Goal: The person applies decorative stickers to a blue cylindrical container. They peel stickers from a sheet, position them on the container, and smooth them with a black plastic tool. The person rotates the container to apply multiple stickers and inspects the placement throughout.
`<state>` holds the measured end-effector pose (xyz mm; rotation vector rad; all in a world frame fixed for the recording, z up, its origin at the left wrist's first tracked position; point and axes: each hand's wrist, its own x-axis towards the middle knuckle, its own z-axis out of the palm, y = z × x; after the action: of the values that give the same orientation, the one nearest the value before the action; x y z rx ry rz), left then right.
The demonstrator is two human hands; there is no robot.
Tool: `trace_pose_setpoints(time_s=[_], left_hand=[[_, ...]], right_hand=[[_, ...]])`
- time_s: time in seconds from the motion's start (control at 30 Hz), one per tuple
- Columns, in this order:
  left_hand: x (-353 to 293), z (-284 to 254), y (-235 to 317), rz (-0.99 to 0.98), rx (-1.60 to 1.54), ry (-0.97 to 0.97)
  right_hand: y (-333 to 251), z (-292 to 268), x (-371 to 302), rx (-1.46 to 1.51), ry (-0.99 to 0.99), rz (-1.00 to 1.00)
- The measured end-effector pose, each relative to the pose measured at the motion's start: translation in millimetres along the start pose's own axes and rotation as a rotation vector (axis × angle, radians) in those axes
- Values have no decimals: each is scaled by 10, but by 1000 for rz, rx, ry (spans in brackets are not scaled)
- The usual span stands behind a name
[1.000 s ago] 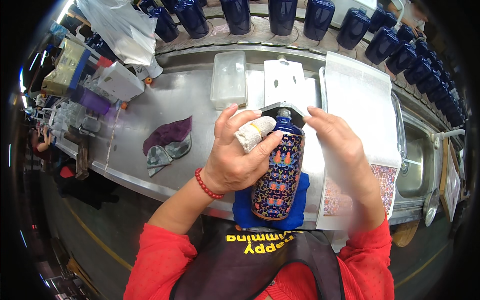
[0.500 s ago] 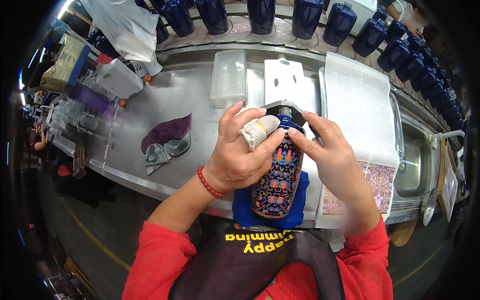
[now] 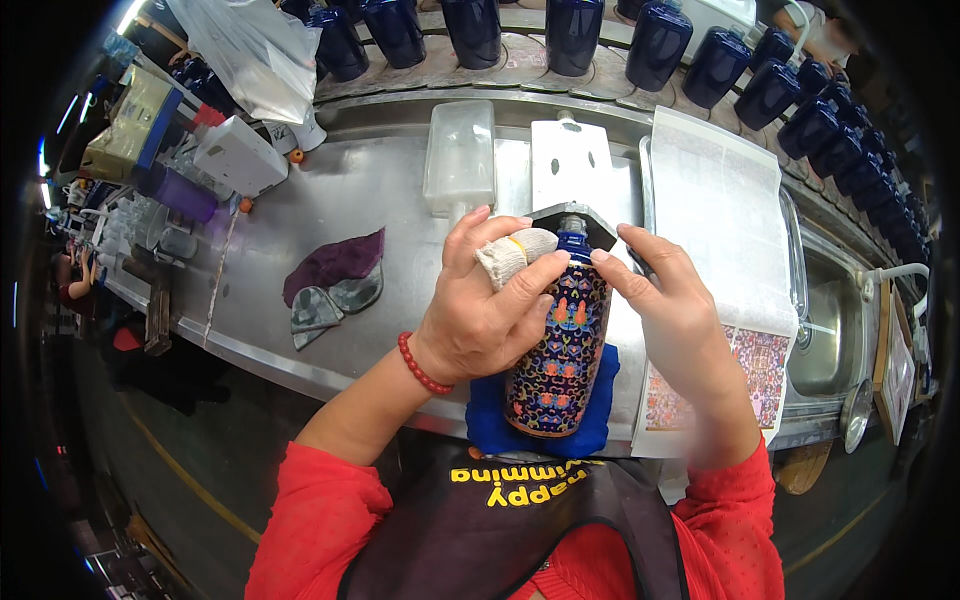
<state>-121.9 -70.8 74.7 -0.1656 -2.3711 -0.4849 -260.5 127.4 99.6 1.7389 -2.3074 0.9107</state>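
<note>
A dark blue bottle (image 3: 560,350) covered in a colourful floral pattern lies with its base toward me on a blue cloth (image 3: 490,420). Its clear glass neck (image 3: 573,224) rests in a dark notched holder (image 3: 600,229). My left hand (image 3: 490,310) closes on the bottle's left shoulder, its thumb tip at the pattern's upper edge. A white cloth cover (image 3: 515,256) with a yellow band wraps one left finger. My right hand (image 3: 670,290) has its thumb on the right shoulder, with fingers bent beside the holder. A dark sliver shows under those fingers; its kind is unclear.
Plain blue bottles (image 3: 473,35) stand in a row along the far conveyor (image 3: 520,50). A clear plastic container (image 3: 460,155) and a white block (image 3: 570,165) sit behind the holder. Patterned sheets (image 3: 715,200) lie right, before a sink (image 3: 825,320). A purple-grey cloth (image 3: 335,270) lies left.
The bottles on the conveyor have shifted left. My right thumb has slid slightly right along the bottle's shoulder, and the patterned bottle has moved a touch right.
</note>
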Motion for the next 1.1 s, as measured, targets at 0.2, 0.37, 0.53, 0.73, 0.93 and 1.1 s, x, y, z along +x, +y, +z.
trace_pose_setpoints(time_s=[0.2, 0.37, 0.53, 0.73, 0.93, 1.1], left_hand=[[59, -40, 5, 170, 31, -79], [78, -41, 25, 163, 126, -134], [63, -47, 52, 139, 103, -123], [51, -15, 22, 21, -107, -34], [-2, 65, -107, -747, -696, -74], [194, 405, -316, -1213, -1379, -208]], right_hand=[[34, 8, -78, -36, 7, -12], [39, 9, -159, -29, 32, 7], [19, -1, -285, 8, 61, 26], [-91, 12, -630, 112, 41, 38], [-327, 237, -1052, 239, 27, 78], [-407, 558, -1142, 158, 82, 136]])
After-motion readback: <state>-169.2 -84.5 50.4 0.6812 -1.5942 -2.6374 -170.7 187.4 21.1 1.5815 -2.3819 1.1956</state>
